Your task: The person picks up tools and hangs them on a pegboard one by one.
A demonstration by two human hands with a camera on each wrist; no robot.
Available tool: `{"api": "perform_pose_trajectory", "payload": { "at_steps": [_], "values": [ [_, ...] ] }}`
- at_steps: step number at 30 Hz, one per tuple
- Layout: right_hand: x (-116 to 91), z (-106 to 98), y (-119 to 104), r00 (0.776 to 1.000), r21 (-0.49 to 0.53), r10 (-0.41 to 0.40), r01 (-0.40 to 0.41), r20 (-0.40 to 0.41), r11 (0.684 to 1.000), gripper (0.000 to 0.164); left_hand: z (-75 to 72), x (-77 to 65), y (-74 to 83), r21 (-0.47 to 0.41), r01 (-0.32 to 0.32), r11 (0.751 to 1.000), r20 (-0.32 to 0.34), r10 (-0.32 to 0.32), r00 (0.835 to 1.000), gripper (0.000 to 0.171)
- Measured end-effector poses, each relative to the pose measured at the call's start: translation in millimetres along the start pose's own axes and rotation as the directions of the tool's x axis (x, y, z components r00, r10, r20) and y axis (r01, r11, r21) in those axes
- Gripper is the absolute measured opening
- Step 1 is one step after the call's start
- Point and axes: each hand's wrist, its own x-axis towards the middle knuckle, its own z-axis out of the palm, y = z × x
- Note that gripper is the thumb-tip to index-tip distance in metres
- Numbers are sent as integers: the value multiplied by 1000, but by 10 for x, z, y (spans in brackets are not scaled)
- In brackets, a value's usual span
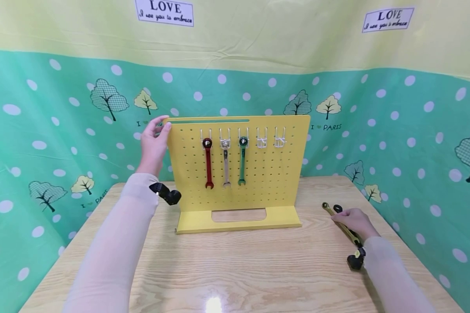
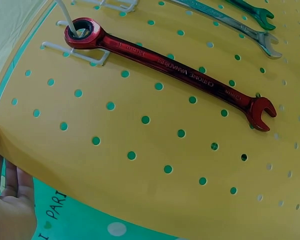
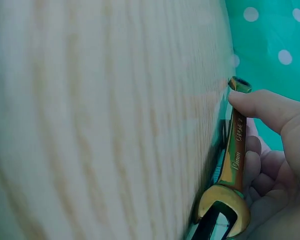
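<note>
At the upper left corner of a yellow pegboard (image 1: 274, 187), my left hand (image 1: 155, 145) grips the edge, thumb in front. Three combination wrenches hang on white hooks: a red wrench (image 1: 208, 165), a silver wrench (image 1: 226, 167) and a green wrench (image 1: 242, 163). In the left wrist view the red wrench (image 2: 180, 70) hangs by its ring end. Over at the table's right side, my right hand (image 1: 354, 221) pinches a gold wrench (image 3: 236, 145) between thumb and fingers, its open end toward the wrist. A black ring end (image 1: 338, 208) shows beside it, mostly hidden by the hand.
Two more white hooks (image 1: 262, 141) are on the board, right of the green wrench. The board stands on its yellow base (image 1: 196, 224) on a wooden table (image 1: 239, 265). A green curtain (image 1: 219, 102) with dots and trees surrounds the table behind and at the sides.
</note>
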Motion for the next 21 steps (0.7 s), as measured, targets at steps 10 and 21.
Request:
{"api": "perform_pose_trajectory", "payload": {
  "at_steps": [10,21],
  "values": [
    [-6,15,16,999,-12,-53,53,0,999,43,-9,0,-1,-10,-4,1000,4,4,1000,36],
    [-59,-19,-19,999,-13,-34,34,5,999,41,7,-5,11,-13,-7,1000,3,7,1000,35]
  ]
}}
